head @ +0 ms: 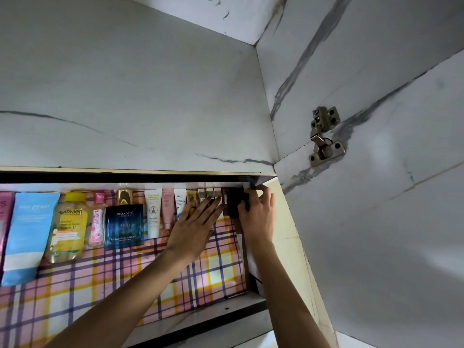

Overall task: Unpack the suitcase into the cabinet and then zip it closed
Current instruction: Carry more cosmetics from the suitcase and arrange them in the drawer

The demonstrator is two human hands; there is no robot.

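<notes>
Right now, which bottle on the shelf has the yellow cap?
The Garnier bottle, standing between the blue tube and the pink Gulabari bottle. That one's cap is pink; the Bella Vita perfume has a gold one.

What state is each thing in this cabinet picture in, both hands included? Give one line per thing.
Left hand, open, straight fingers touching the row of small tubes.
Right hand, gripping the small black box.
Small black box, held upright at the row's right end.
Yellow-capped clear Garnier bottle, upright, capped.
Dark blue Bella Vita carton, upright, closed.
White marble-pattern cabinet door, open.
</notes>
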